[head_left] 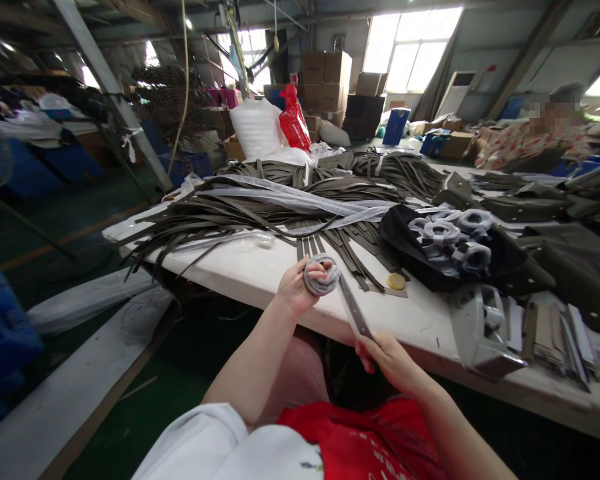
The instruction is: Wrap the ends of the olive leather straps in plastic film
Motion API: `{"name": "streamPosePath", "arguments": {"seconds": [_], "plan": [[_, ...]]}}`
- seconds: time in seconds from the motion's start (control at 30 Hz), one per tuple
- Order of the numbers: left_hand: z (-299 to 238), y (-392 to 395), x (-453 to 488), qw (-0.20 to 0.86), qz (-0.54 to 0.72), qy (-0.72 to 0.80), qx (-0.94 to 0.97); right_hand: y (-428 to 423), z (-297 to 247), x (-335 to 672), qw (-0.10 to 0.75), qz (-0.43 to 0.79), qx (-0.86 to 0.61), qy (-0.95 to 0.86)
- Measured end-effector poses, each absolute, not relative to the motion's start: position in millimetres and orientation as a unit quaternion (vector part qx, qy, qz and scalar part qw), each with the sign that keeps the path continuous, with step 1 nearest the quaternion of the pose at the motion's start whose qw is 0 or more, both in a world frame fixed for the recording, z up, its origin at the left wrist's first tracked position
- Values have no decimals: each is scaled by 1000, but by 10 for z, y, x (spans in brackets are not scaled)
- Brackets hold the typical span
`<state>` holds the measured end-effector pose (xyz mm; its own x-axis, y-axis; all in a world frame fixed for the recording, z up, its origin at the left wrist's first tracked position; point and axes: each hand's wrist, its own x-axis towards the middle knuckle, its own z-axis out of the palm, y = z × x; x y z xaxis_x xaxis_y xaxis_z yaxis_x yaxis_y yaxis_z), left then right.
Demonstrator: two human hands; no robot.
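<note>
My left hand [296, 285] is closed around a coiled strap [322, 275], grey and wrapped in clear film, with fingertips showing through the middle of the coil. From the coil, a flat dark length of strap [353, 308] with small holes runs down to my right hand [383, 357]. My right hand pinches the strap's free end in front of the table edge. Beyond my hands, many loose dark straps [215, 217] are heaped on the white table [260, 267]. Several wrapped strap coils [441, 232] lie on a black bag [405, 250] to the right.
A yellow round disc [395, 281] lies near the straps. At right are a grey holder [480, 333], flat strips [550, 333] and dark green bags [575, 267]. A person [535, 137] sits at the far right. A metal post [115, 93] stands at left.
</note>
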<state>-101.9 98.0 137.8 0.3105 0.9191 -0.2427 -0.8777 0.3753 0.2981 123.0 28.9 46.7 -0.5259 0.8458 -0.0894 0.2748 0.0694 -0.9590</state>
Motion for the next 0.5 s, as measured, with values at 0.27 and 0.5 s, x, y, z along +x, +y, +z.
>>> {"name": "streamPosePath", "arguments": {"seconds": [0.27,0.5], "plan": [[1224,1077,-645,738,612,212,188,250,481,1133,307,642,-342,-614],[876,710,-296,438,434,343,709,230,532,1224,437,731,-305,-426]]}}
